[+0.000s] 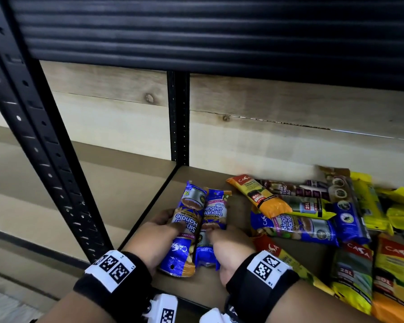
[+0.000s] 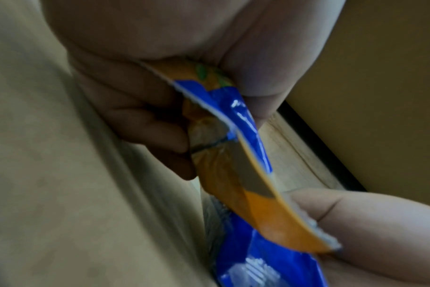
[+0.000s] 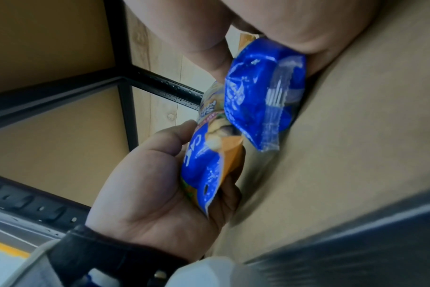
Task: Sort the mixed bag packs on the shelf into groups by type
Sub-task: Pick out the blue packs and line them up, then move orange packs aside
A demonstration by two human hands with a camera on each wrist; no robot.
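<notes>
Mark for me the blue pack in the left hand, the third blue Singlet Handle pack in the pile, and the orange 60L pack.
left-hand blue pack (image 1: 184,231), head view, printed middle
third blue pack (image 1: 296,227), head view, label text
orange 60L pack (image 1: 259,197), head view, middle

Both bare forearms carry black wrist straps (image 1: 113,279), each topped with white tags printed with black square codes (image 1: 265,264); white camera housings (image 1: 162,307) sit beneath.
</notes>
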